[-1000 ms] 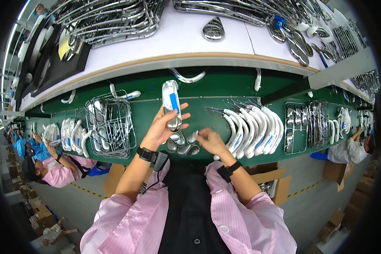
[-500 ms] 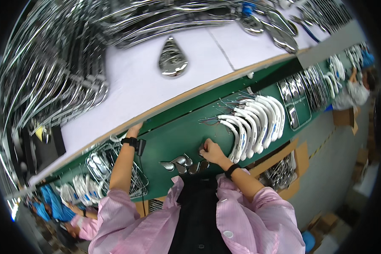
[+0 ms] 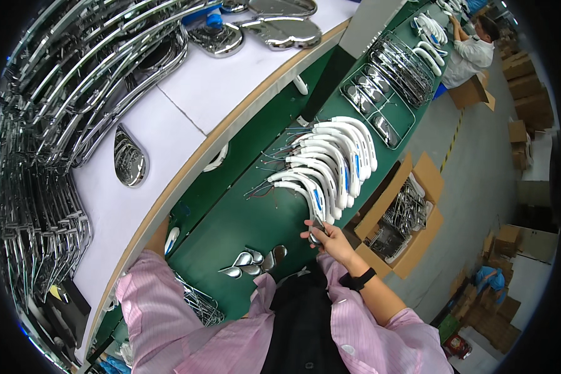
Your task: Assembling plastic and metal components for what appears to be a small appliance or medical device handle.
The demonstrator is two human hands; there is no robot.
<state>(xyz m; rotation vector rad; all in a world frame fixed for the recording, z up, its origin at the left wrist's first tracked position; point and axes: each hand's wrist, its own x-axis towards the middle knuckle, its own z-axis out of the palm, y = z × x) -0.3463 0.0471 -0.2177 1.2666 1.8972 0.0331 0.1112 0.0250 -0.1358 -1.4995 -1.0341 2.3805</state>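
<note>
My right hand [image 3: 335, 244] is closed on a small shiny chrome piece [image 3: 318, 228], pinched between thumb and fingers just beside the nearest of the white curved handles [image 3: 330, 163]. Those handles lie in a fanned row on the green table, thin coloured wires coming out of their left ends. Several small teardrop-shaped chrome pieces [image 3: 243, 258] rest in a cluster to the left of my right hand. My left forearm [image 3: 158, 240] reaches under the edge of the white shelf, which hides the hand. A white piece [image 3: 172, 239] with a blue mark lies beside that forearm.
The raised white shelf [image 3: 187, 100] bears stacked chrome frames and a big teardrop-shaped chrome part [image 3: 129, 159]. A wire rack [image 3: 377, 109] with chrome parts stands beyond the handles. To the right, a cardboard box [image 3: 427, 218] holds metal parts. A co-worker in white [image 3: 470, 59] works farther along.
The view has turned to the right. My right hand has moved from beside the chrome cluster to the nearest white handle, chrome piece in its fingers. My left hand has gone out of sight.
</note>
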